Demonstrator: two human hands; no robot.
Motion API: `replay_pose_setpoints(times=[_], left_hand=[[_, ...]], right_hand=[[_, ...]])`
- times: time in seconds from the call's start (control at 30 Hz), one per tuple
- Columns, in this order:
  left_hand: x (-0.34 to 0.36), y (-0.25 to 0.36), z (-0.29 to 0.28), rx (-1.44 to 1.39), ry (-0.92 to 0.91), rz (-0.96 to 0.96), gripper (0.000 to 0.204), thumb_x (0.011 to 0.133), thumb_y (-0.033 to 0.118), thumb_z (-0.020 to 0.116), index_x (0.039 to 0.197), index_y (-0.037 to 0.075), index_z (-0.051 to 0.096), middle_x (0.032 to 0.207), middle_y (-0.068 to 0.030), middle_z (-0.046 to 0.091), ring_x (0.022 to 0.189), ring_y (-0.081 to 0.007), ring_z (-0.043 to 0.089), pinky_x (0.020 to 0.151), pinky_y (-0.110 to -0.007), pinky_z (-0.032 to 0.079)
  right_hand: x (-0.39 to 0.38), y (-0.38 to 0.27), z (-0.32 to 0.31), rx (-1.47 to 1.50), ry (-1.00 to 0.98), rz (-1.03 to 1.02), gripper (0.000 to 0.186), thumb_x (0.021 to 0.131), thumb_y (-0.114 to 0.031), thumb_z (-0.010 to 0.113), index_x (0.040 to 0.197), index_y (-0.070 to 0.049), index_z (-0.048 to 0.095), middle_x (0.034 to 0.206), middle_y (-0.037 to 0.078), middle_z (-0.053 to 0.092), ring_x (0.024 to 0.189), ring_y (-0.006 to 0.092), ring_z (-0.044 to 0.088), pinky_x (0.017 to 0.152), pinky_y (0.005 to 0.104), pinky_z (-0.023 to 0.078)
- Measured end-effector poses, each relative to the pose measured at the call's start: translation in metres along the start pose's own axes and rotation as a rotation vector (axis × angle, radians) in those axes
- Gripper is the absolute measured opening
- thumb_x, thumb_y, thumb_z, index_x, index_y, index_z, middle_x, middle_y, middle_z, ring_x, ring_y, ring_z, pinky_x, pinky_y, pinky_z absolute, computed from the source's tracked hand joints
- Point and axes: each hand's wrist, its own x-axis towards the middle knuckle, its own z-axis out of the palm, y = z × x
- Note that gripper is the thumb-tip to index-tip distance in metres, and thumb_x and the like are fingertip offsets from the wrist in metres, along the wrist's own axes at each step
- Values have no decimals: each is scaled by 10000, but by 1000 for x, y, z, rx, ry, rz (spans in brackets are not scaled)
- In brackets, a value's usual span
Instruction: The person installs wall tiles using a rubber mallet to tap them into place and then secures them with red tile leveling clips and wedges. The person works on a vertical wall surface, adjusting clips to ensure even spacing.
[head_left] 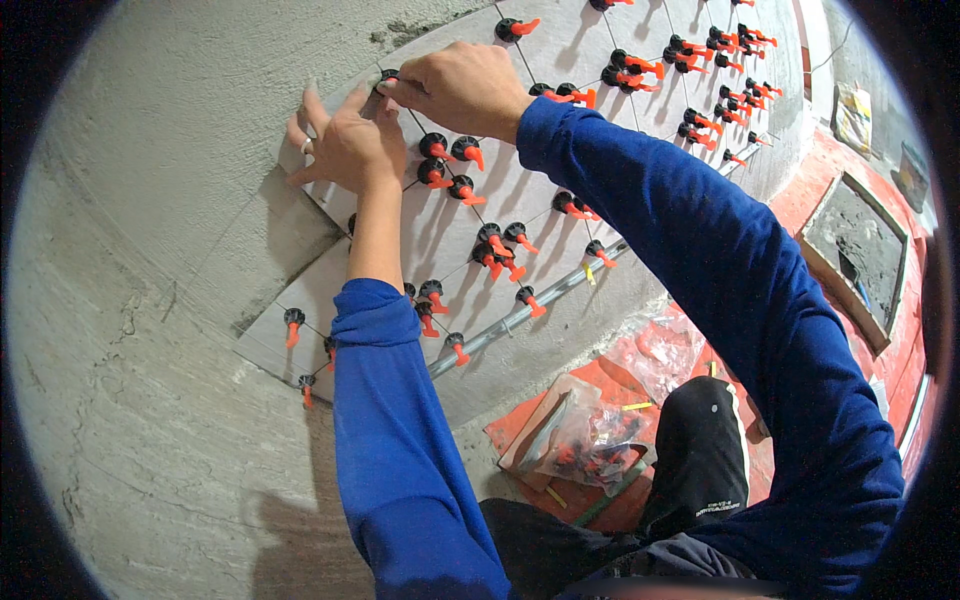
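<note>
Grey tiles (340,205) cover part of a wall, with black-and-red tile leveling clips (434,147) along their joints. My right hand (465,88) pinches one tile leveling clip (389,76) at the upper edge of a tile, its red handle mostly hidden by the fingers. Beside it, my left hand (350,145) lies spread on the tile, a ring on one finger. Its index finger reaches close to that clip. Two more clips (293,318) sit on the lower left tile.
Bare rough plaster (150,200) borders the tiles on the left. A metal rail (500,325) runs under the bottom row. Below lie a plastic bag (590,435) of red clips and a red sheet (510,430). At the right stands a mortar tray (890,315).
</note>
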Motion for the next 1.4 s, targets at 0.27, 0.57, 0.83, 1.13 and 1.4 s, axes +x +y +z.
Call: replay_pose_setpoints(times=[0.27,0.57,0.83,1.13,1.4], left_hand=[[2,-3,0,-36,-46,33,308,753,442,760,1056,389,745,1489,-15,364,1389,-378,241,926,-867,164],[-4,-2,1,-110,56,90,240,758,384,757,998,385,755,1456,-3,400,1372,-395,262,888,-883,161],[-2,-6,5,-149,60,102,218,754,341,760,967,388,754,1479,4,388,1374,-395,272,873,-877,176],[-1,0,-4,-90,5,64,228,779,371,752,1006,392,744,1491,15,371,1382,-395,264,901,-883,163],[-2,1,-4,-79,17,63,225,773,380,756,998,391,748,1463,16,398,1383,-382,256,897,-881,168]], right_hand=[[8,-7,0,339,-181,261,430,921,-471,493,832,-139,750,776,137,709,732,345,688,662,450,547],[-1,5,-10,44,10,-118,402,861,-418,661,1153,-153,581,836,122,690,808,358,681,665,497,520],[3,7,-1,50,53,-162,328,880,-357,645,1126,-149,587,797,133,677,778,367,674,644,498,514],[7,7,2,90,89,-168,246,879,-315,632,1055,-144,640,828,135,685,795,364,673,682,480,526],[4,8,2,110,83,-155,261,877,-337,647,1062,-153,641,859,115,689,823,350,676,684,475,528]])
